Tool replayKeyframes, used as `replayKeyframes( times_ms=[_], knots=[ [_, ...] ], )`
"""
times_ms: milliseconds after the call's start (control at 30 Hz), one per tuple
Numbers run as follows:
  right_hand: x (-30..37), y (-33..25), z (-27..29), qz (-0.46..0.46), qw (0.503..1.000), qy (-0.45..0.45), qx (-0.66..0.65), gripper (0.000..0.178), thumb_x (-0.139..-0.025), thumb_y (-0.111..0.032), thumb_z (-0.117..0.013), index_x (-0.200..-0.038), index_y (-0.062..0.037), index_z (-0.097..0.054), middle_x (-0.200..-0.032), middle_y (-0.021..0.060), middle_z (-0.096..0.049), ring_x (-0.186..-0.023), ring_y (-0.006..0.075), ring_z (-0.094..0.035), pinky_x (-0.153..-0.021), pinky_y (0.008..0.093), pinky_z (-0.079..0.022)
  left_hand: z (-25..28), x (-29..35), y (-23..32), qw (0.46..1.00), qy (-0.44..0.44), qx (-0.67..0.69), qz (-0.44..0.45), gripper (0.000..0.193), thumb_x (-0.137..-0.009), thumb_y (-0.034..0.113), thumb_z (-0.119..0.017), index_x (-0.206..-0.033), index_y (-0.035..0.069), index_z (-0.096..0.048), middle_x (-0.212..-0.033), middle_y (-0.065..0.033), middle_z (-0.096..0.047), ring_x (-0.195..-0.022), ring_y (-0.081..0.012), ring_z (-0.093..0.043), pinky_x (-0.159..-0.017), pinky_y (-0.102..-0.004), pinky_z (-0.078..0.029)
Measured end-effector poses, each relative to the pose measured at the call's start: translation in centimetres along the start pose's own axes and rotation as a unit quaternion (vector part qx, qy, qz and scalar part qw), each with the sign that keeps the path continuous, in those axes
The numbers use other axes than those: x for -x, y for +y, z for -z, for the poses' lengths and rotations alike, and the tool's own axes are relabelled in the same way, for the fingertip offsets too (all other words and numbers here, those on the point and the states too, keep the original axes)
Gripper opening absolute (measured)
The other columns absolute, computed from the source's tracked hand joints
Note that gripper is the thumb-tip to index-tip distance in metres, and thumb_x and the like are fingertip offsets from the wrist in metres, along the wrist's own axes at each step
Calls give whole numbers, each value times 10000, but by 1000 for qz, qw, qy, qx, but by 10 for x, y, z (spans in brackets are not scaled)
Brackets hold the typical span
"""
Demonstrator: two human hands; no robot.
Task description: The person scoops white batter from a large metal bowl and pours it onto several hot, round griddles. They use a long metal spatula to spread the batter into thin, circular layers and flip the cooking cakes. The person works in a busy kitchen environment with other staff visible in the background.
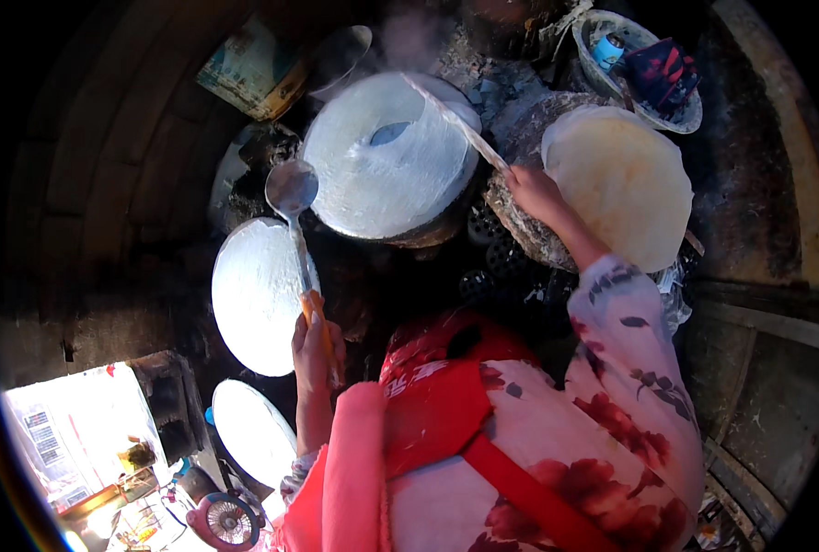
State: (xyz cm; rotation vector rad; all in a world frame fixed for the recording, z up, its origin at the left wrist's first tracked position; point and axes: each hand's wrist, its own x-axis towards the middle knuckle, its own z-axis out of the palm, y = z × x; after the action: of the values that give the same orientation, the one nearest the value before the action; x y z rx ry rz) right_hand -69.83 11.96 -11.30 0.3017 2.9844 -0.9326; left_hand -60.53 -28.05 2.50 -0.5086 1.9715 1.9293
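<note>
My left hand (316, 354) is closed around the orange handle of a metal ladle (292, 189). The ladle's round bowl is raised near the left edge of a large round pan (336, 175). A white, wet-looking layer covers that pan, with a darker patch near its middle, and steam rises behind it. In my right hand (534, 191) is a long, thin, pale stick (460, 124), gripped at its near end. It slants across the pan's right side, its tip at the far rim. Beside my right hand lies a large, thin, pale round flatbread (617, 184); whether others lie beneath cannot be told.
A round container of white liquid (253, 299) stands below the ladle, with another white round thing (253, 432) nearer me. A basin (686, 115) holding a blue can and dark cloth sits far right. A worn bucket (251, 69) stands far left; a small fan (228, 521) is lower left.
</note>
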Motion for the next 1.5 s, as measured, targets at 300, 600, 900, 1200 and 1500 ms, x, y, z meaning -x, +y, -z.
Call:
replayKeyframes(
  times_ms=[300,600,900,1200,1500],
  knots=[
    [-57,-75,-1,116,986,-102,64,206,-834,-151,-468,-858,-30,-633,-837,181,-656,-803,345,-647,-706,470,-500,-16,0,8,999,14,45,26,332,-968,312,-420,-1209,83,-423,-634,-20,-464,-393,-91,-432,-331,-209,-348],
    [31,-56,-6,-6,999,-18,45,162,-848,-156,-473,-854,-23,-566,-745,186,-645,-736,371,-640,-654,490,-490,-9,-1,-7,996,-5,76,37,371,-965,341,-430,-1227,79,-446,-622,-7,-424,-414,-85,-383,-368,-202,-308],
    [-31,-56,6,4,998,17,59,164,-788,-110,-484,-821,-36,-628,-795,177,-666,-764,358,-656,-663,465,-514,-21,-2,12,988,-57,128,71,359,-958,320,-435,-1227,82,-446,-636,-10,-427,-425,-84,-360,-388,-203,-286],
    [-39,-72,11,81,991,-39,100,191,-800,-120,-485,-824,-26,-649,-787,189,-665,-749,359,-655,-661,452,-518,-11,-5,15,989,-60,113,74,293,-948,267,-464,-1174,80,-453,-663,-30,-453,-444,-114,-414,-394,-232,-343],
    [3,-93,-6,148,980,-64,118,170,-778,-101,-487,-863,-31,-617,-797,205,-648,-796,380,-639,-704,459,-503,-11,-40,19,997,-44,18,55,235,-930,231,-489,-1113,88,-455,-694,-39,-499,-414,-131,-466,-355,-253,-376]
  ],
)
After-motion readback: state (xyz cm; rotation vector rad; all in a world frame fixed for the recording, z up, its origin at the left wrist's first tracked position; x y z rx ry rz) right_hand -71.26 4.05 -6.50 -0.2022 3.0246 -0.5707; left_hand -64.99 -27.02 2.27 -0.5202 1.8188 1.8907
